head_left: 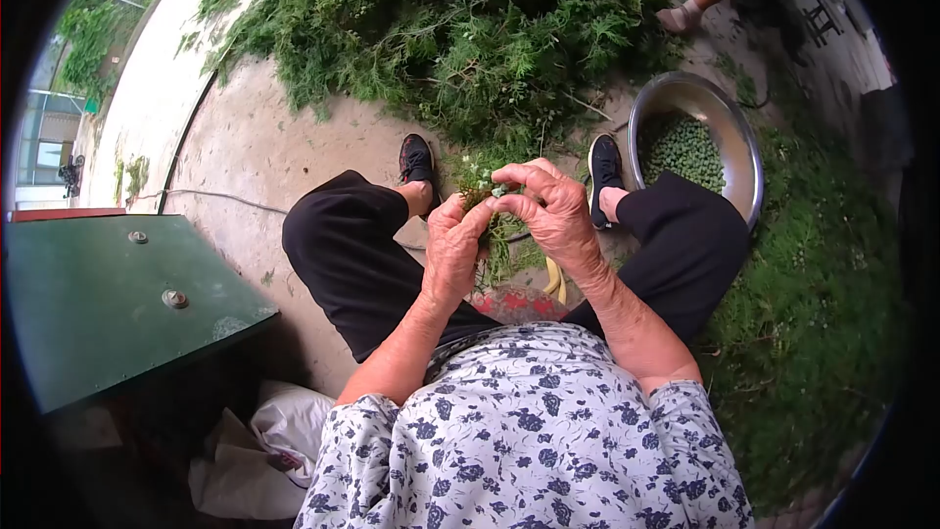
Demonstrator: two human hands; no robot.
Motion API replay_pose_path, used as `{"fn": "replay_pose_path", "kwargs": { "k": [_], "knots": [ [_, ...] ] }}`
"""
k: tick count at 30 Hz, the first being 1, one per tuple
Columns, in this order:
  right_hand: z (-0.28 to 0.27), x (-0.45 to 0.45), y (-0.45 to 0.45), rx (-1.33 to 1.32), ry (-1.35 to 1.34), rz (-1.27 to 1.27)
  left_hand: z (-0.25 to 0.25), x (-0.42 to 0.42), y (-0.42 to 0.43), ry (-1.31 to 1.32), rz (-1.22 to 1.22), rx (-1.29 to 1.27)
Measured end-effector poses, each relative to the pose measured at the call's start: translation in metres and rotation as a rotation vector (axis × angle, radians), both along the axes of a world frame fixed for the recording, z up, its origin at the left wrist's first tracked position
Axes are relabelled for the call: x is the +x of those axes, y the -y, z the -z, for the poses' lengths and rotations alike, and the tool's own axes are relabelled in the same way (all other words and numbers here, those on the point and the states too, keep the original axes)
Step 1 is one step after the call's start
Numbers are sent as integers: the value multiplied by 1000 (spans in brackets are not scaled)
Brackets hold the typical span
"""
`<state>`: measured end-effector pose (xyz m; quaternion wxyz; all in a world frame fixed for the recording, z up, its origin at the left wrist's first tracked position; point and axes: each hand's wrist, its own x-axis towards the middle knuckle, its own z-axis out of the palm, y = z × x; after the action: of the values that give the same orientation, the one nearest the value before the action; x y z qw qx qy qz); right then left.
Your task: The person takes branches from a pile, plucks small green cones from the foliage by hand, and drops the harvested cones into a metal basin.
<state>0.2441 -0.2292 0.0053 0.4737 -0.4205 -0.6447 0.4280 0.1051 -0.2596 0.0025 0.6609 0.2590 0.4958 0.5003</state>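
Concrete floor, greenery heaped ahead; my left hand pinches a sprig (light, bendy I'd guess, best held mid-length), right hand pinching it too.

the left hand and right hand are close together between the knees, fingers pinching a small green sprig, with heaped leafy branches on the ground ahead and a metal basin of round green berries beside the right shoe.
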Motion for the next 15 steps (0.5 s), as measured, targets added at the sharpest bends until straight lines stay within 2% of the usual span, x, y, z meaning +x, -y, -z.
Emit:
{"fn": "replay_pose_path", "kwargs": {
  "k": [2,5,9,12,14,15],
  "knots": [
    [10,2,-2,2,-76,4,2,2,1,-17,27,2],
    [5,2,-1,50,-23,23,-9,12,0,114,-27,49],
    [-3,5,1,2,-40,-20,-16,9,0,141,-5,69],
    [5,9,0,-115,-128,-36,-20,15,-3,97,25,85],
    [4,15,1,-351,-291,10,-21,21,-5,79,89,108],
    [4,18,-1,-343,-290,22,-24,24,-7,83,102,114]
  ]
}}
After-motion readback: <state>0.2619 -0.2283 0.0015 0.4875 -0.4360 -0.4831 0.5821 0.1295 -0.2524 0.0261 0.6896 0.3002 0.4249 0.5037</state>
